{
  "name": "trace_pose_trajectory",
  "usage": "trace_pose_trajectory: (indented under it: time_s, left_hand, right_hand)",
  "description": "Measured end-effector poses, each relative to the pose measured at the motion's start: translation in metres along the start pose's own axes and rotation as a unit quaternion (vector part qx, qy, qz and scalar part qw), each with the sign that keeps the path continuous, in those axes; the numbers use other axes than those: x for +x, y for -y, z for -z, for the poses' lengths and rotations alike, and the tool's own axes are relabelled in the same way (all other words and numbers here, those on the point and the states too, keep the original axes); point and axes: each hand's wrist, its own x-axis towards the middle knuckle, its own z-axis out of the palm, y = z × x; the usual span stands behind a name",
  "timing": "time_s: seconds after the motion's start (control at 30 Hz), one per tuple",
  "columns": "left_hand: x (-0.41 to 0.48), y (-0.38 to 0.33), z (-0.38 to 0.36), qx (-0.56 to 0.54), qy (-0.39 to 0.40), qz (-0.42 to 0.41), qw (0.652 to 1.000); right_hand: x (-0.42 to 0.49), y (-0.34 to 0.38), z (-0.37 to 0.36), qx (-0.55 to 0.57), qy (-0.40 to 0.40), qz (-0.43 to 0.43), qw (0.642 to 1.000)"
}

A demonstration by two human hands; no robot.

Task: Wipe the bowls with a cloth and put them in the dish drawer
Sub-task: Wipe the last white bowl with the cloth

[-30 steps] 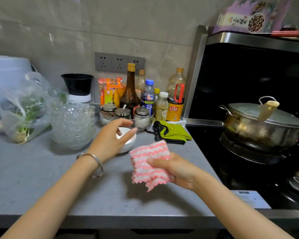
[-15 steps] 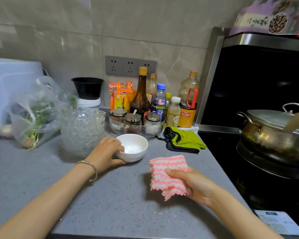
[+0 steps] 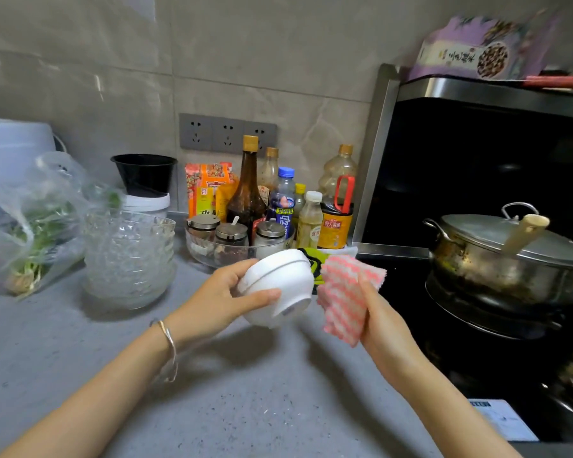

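Note:
My left hand (image 3: 219, 299) grips a small white bowl (image 3: 283, 282) in the air above the grey counter (image 3: 80, 352), tipped so its base faces me and its mouth points away to the right. Just right of it, my right hand (image 3: 377, 322) holds a folded pink-and-white striped cloth (image 3: 344, 292) upright, its edge next to the bowl's rim. A stack of clear glass bowls (image 3: 126, 259) stands on the counter to the left. The dish drawer is out of view.
Behind the bowl sit a glass dish of spice jars (image 3: 232, 239), several sauce bottles (image 3: 245, 193) and a green-black cloth (image 3: 315, 262). A bag of greens (image 3: 27, 226) lies at the left. A lidded steel pot (image 3: 510, 256) rests on the black stove at the right.
My left hand has lifted the white bowl off the counter and tipped it on its side. My right hand has raised the cloth up beside the bowl.

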Motion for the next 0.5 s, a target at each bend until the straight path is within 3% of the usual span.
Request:
trace_pose_trajectory:
  time_s: [0.13,0.23,0.3,0.4,0.5]
  left_hand:
    - [-0.001,-0.011,-0.042,-0.062,-0.015,-0.007,0.998]
    - [-0.001,-0.022,-0.067,-0.104,-0.048,-0.017,0.993]
    - [-0.003,-0.032,-0.082,-0.133,-0.097,0.012,0.986]
    - [-0.002,-0.032,-0.097,-0.092,-0.182,0.039,0.978]
    - [-0.007,-0.037,-0.111,-0.075,-0.213,0.033,0.974]
  right_hand:
    - [-0.024,0.007,-0.009,-0.146,0.059,0.153,0.976]
    - [-0.033,0.002,-0.001,-0.258,0.025,0.251,0.933]
    - [-0.038,0.007,0.007,-0.287,-0.002,0.263,0.921]
    - [-0.043,0.017,0.016,-0.288,-0.024,0.283,0.914]
    - [-0.044,0.022,0.021,-0.255,-0.021,0.245,0.935]
